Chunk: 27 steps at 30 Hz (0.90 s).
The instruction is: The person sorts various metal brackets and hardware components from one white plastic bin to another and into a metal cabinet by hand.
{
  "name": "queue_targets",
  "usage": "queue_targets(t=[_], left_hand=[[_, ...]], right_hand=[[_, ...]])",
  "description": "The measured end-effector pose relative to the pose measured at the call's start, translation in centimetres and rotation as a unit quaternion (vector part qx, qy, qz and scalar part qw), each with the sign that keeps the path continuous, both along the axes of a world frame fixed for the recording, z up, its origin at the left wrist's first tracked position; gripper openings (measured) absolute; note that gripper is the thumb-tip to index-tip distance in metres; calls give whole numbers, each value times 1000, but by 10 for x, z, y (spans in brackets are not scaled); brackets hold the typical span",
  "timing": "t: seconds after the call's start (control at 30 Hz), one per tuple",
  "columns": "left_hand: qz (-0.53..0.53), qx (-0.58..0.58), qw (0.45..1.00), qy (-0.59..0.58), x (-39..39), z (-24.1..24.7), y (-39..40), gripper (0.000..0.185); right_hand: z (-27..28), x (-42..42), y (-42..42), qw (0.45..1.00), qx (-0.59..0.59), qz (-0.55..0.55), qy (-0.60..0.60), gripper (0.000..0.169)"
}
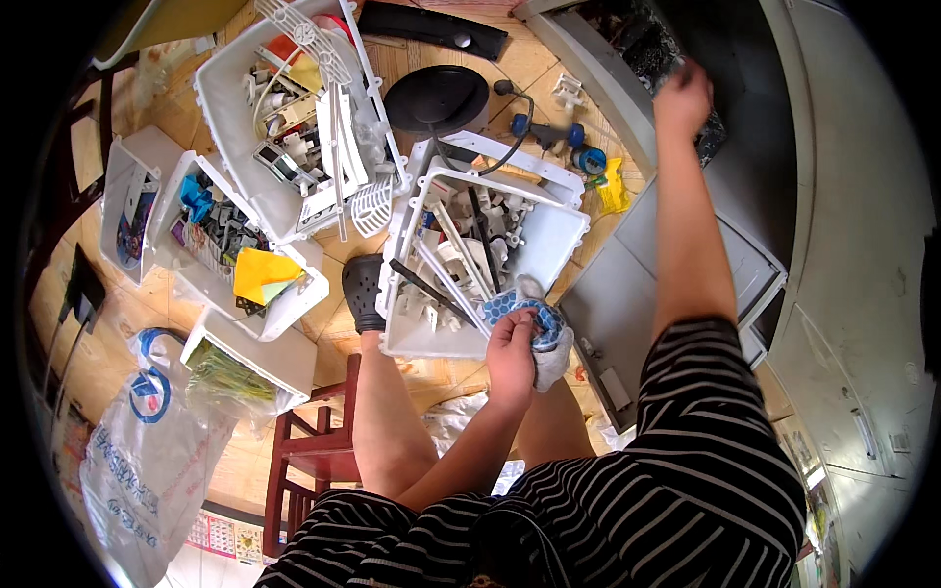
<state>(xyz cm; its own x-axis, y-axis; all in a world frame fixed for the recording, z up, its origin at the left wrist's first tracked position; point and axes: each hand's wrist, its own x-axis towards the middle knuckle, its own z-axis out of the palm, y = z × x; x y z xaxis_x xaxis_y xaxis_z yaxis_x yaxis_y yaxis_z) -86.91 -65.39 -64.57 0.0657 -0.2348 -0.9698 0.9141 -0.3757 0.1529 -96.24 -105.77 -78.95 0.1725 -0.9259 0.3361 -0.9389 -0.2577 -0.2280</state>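
My left hand [512,360] grips a bunched cloth [550,331], part blue with a hexagon pattern and part grey, above the near right corner of a white plastic bin [548,235]. That bin holds white plastic parts, long white strips and black strips. On the right, my right arm stretches away from me into an open grey metal cabinet [757,140]. The fingers of my right hand [684,99] are at a black-and-white speckled item [650,48] inside it; whether they hold it cannot be told. A grey drawer or panel [625,294] lies below my right forearm.
A larger white bin [231,154] of mixed parts stands at upper left, smaller bins [198,272] beside it. A black round base [437,98], blue-wheeled part [548,134] and yellow packet [612,187] lie beyond. A red wooden chair [323,448] and plastic bag [158,463] are at lower left.
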Motion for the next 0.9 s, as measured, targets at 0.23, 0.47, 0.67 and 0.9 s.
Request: queue_targets(t=[0.23, 0.47, 0.67, 0.9], left_hand=[[7, -8, 1000, -4, 0, 0, 3, 20], [1, -5, 1000, -16, 3, 7, 2, 20], [-8, -11, 1000, -21, 8, 12, 2, 19], [-50, -44, 992, -104, 66, 35, -19, 17]], right_hand=[[73, 14, 151, 899, 425, 107, -6, 29], [60, 6, 180, 936, 348, 36, -16, 35], [30, -20, 219, 877, 465, -29, -119, 41], [21, -54, 231, 934, 354, -37, 18, 36]])
